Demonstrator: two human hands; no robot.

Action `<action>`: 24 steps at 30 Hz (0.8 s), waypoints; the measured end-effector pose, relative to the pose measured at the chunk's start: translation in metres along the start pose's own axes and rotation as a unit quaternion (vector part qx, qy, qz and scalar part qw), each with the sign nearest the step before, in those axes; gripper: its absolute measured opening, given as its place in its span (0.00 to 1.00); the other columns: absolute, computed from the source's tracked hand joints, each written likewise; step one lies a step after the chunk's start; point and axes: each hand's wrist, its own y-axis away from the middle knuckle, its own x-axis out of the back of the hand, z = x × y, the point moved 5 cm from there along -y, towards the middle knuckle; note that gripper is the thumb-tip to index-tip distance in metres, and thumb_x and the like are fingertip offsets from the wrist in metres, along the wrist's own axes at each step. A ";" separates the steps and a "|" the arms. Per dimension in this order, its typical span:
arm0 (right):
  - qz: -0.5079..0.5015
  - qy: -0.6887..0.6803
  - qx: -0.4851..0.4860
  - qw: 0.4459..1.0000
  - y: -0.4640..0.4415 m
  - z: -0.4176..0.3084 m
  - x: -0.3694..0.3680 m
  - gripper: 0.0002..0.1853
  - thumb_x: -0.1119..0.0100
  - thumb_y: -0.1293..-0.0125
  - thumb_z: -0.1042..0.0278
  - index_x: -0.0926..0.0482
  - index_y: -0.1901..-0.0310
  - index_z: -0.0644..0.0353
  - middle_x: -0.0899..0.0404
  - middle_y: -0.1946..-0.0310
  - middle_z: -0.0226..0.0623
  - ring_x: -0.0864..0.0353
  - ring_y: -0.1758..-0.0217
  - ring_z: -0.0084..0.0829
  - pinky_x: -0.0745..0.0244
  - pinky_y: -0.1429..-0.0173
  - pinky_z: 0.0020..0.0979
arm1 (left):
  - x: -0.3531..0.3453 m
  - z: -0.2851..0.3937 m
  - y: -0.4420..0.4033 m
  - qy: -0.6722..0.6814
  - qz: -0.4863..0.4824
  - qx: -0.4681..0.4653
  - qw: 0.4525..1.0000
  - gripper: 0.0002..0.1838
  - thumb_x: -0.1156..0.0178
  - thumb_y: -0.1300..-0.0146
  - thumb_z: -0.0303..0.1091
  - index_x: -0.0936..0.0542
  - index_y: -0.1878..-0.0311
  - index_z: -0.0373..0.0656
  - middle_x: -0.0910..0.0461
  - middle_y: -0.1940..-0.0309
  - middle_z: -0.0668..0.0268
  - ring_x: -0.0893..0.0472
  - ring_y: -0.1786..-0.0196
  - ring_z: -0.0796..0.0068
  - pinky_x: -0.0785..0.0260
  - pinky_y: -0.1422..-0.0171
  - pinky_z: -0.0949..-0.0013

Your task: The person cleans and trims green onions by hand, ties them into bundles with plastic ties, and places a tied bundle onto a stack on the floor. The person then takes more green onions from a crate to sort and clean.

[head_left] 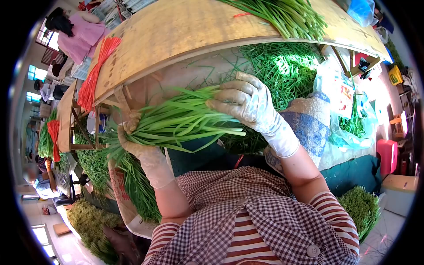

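Leftward in the view, a small bunch of bright red strands [53, 139] hangs at the edge of a farther wooden table, and beyond it, a person in a pink top [79, 37] shows near the upper left. Next comes a thick bunch of long red strands [99, 73], draped over the near end of a long, pale wooden table with a worn top [168, 28]. Below, loose dark green leaves [141, 187] fill a pale sack-like holder beside the person's left forearm. The left hand [141, 148], in a thin whitish glove, is closed around the leafy left part of a loose bundle of long, flat green leaves [185, 117], its fingers curled over the top. That bundle lies roughly crosswise in front of the checked apron [221, 198], with several paler stem ends pointing right. At its right side, the right hand [247, 104] (gloved too, and smudged at the fingers) is half open, fingers spread and bent, touching the upper leaves without closing round the bundle. Behind that hand spreads a heap of cut green leaves [287, 70]; farther right come a blue-and-white patterned cloth [309, 121], a clear plastic bag holding greens [353, 126] and an upright pinkish-red plastic object [387, 157].
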 end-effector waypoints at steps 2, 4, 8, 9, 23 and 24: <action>0.003 -0.024 -0.006 1.000 -0.003 -0.003 0.004 0.22 0.40 0.53 0.65 0.20 0.52 0.40 0.23 0.58 0.21 0.22 0.52 0.27 0.27 0.45 0.36 | -0.004 0.000 0.001 -0.040 0.010 -0.021 0.999 0.14 0.48 0.39 0.35 0.33 0.80 0.49 0.33 0.83 0.71 0.28 0.72 0.71 0.33 0.39 0.55; 0.033 -0.061 -0.015 0.997 -0.007 -0.007 0.013 0.18 0.37 0.51 0.70 0.20 0.56 0.41 0.23 0.57 0.22 0.23 0.50 0.27 0.26 0.44 0.38 | -0.007 0.008 0.001 -0.041 -0.004 -0.012 0.999 0.13 0.47 0.39 0.35 0.33 0.80 0.49 0.33 0.83 0.71 0.28 0.71 0.72 0.33 0.39 0.53; 0.086 0.011 -0.116 0.990 0.024 0.041 0.014 0.18 0.36 0.50 0.74 0.18 0.56 0.43 0.19 0.60 0.27 0.21 0.54 0.31 0.25 0.50 0.38 | -0.023 0.025 0.007 -0.052 0.023 -0.104 0.993 0.12 0.46 0.41 0.37 0.33 0.79 0.49 0.32 0.82 0.72 0.28 0.70 0.73 0.34 0.39 0.50; 0.072 0.036 -0.181 0.980 0.040 0.064 0.021 0.17 0.36 0.49 0.74 0.17 0.56 0.45 0.18 0.61 0.30 0.20 0.56 0.34 0.24 0.52 0.38 | -0.024 0.033 0.007 -0.050 -0.016 -0.097 0.994 0.11 0.44 0.42 0.36 0.31 0.78 0.47 0.29 0.81 0.72 0.27 0.70 0.74 0.34 0.39 0.52; -0.076 -0.048 -0.254 0.963 -0.004 -0.002 -0.016 0.15 0.28 0.49 0.59 0.15 0.58 0.46 0.17 0.58 0.28 0.27 0.40 0.32 0.37 0.32 0.42 | -0.037 0.010 0.012 -0.099 0.007 -0.140 0.985 0.16 0.46 0.38 0.38 0.39 0.81 0.54 0.39 0.84 0.77 0.31 0.73 0.79 0.36 0.39 0.53; -0.079 -0.090 -0.281 0.952 -0.001 -0.001 -0.021 0.15 0.29 0.48 0.60 0.15 0.57 0.46 0.17 0.58 0.29 0.28 0.39 0.33 0.37 0.31 0.42 | -0.040 0.007 0.015 -0.094 -0.008 -0.121 0.988 0.16 0.46 0.38 0.38 0.38 0.81 0.55 0.39 0.84 0.77 0.31 0.73 0.79 0.35 0.40 0.53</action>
